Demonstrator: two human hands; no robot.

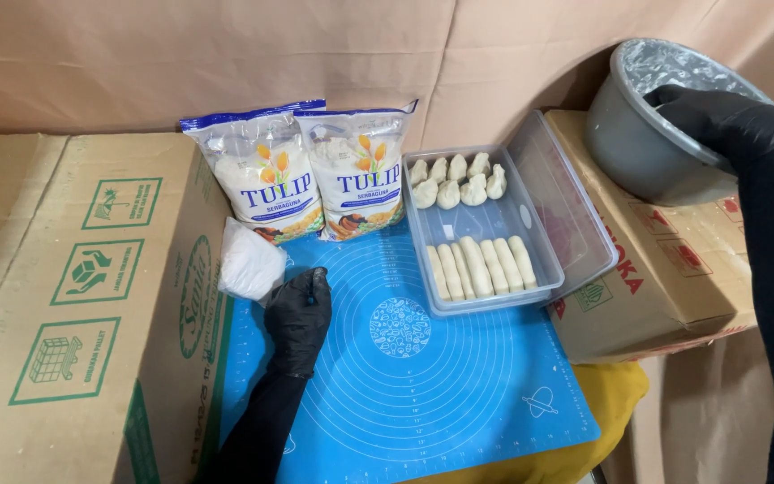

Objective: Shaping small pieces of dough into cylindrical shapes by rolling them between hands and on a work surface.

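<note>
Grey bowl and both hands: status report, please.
Left hand flat on blue mat beside white bag. Right hand reaching into grey bowl. Nothing obstructing.
</note>
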